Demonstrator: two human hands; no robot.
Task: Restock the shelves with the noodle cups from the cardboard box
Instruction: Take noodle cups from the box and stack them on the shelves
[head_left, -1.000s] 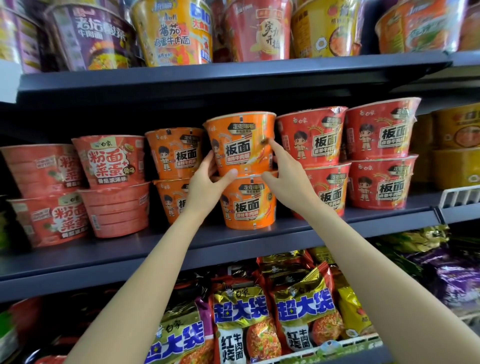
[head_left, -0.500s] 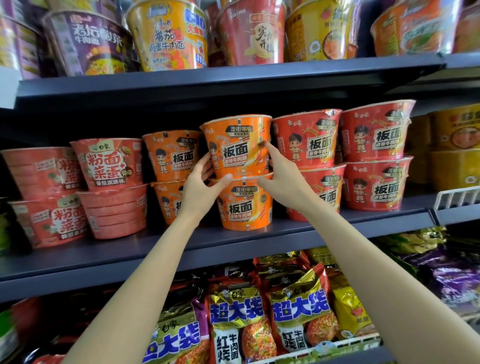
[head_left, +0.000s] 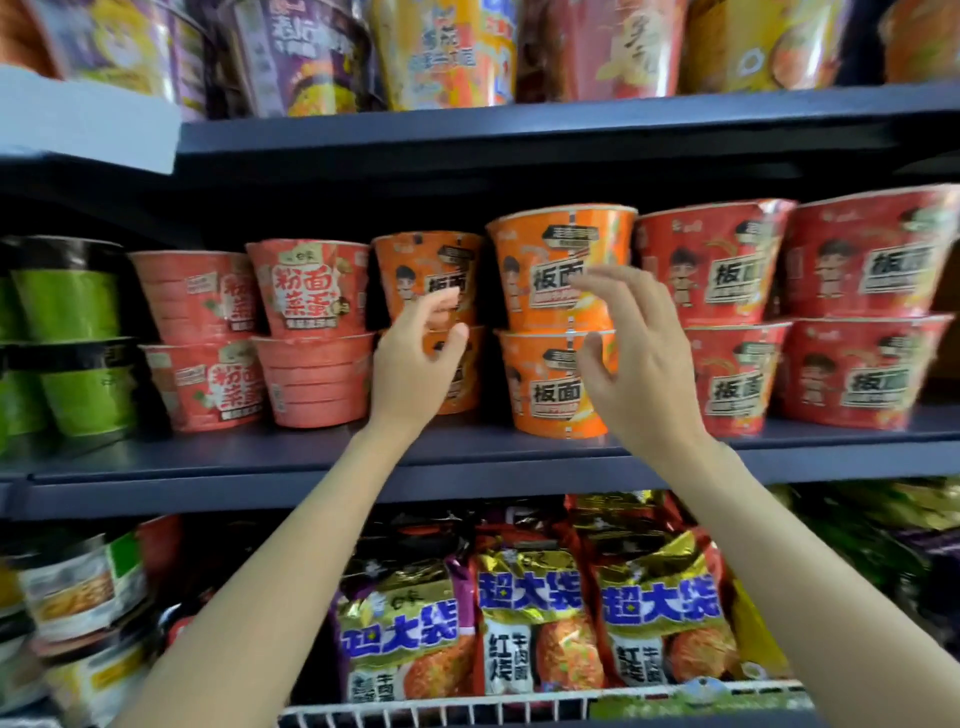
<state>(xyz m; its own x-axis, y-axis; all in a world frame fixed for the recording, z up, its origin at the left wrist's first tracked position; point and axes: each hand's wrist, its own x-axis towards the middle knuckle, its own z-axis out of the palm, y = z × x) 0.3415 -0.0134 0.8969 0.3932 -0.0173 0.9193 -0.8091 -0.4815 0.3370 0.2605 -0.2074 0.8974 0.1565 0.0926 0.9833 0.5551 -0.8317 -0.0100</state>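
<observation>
Head view: store shelving, dark blue middle shelf at chest height, loaded with noodle cups in two-high stacks. Upper orange cup sits upright on lower orange cup, near the shelf's front edge. Second orange stack just to its left, further back; red cups touching on the right; pink cups and green cups further left. Left hand in front of the rear orange stack, fingers loosely spread, gripping nothing. Right hand in front of the front stack's right side, fingers relaxed and apart; contact with cup not discernible. Noodle packets on the tier below. Frame slightly motion-blurred.
</observation>
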